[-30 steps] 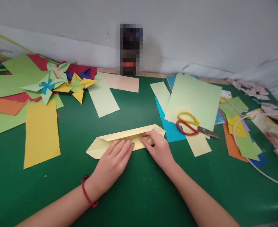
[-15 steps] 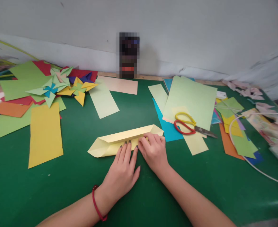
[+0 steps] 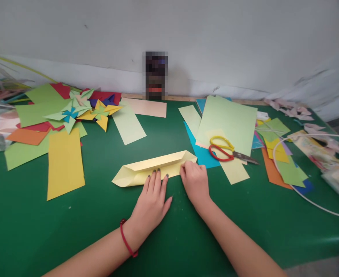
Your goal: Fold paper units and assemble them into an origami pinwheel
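In the head camera's view, a person bends both bare hands to a folded pale yellow paper (image 3: 154, 161) lying on a green table (image 3: 100, 215). The paper sits just ahead of the left hand (image 3: 150, 202), whose fingertips rest on its near flap around the middle, and reaches past the right hand (image 3: 196, 182), which touches the near edge toward the right end. The left hand lies flat, fingers a little spread and thumb out to the side; the right is curled inward, its fingertips hidden, so whether it pinches the paper cannot be told. The paper's long axis runs from side to side on a slight slant, the left end nearer the person and the right end farther away. Both ends taper, the left one pointing left and a little toward the person, the right one toward a blue sheet (image 3: 206, 157) close by. A red bracelet (image 3: 128, 240) circles the left wrist. Scissors (image 3: 236, 154) with one yellow and one red handle loop lie beyond the right hand, blades to the right.
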Demonstrator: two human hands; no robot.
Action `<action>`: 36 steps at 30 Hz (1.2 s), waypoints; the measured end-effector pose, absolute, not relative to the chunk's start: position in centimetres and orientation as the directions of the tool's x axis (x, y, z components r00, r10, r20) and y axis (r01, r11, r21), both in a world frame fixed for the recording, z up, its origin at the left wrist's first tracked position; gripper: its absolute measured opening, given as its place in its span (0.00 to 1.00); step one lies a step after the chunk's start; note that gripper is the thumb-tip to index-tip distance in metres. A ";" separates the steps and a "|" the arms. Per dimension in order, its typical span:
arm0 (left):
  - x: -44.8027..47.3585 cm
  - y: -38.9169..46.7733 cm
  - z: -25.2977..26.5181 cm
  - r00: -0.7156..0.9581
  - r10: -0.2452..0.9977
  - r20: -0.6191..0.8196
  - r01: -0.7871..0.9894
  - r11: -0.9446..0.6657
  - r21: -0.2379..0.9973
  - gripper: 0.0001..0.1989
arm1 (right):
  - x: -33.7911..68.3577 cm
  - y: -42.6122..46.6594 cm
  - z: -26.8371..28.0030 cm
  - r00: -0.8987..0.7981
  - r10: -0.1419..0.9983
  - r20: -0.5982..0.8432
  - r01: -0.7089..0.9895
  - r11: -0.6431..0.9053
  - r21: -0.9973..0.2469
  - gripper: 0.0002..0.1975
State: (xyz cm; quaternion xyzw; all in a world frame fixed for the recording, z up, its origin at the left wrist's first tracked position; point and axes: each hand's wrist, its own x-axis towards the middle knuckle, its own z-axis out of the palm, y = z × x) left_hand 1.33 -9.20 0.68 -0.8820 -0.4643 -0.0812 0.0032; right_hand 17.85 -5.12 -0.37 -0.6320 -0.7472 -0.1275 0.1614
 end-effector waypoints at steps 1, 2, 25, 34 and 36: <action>1.3 -9.2 0.7 0.556 0.818 0.147 0.819 -0.569 0.068 0.26 | 17.7 -5.2 -0.3 -0.143 0.903 0.406 0.987 0.158 -0.005 0.13; 1.3 -9.2 0.7 0.555 0.819 0.147 0.820 -0.568 0.067 0.26 | 17.6 -5.2 -0.3 -0.142 0.903 0.406 0.988 0.155 0.002 0.13; -2.4 -11.4 0.2 0.411 0.909 0.067 0.900 -0.417 0.131 0.39 | 17.4 -4.8 -1.6 -0.056 0.943 0.330 0.966 0.134 -0.221 0.07; -6.0 -12.8 0.1 0.364 0.922 0.134 0.924 -0.376 0.076 0.38 | 17.5 -4.7 -1.8 -0.014 0.955 0.297 0.951 0.105 -0.292 0.08; -6.1 -12.3 0.6 0.364 0.915 0.176 0.919 -0.384 0.093 0.33 | 17.6 -4.7 -1.6 0.000 0.961 0.277 0.932 0.100 -0.348 0.07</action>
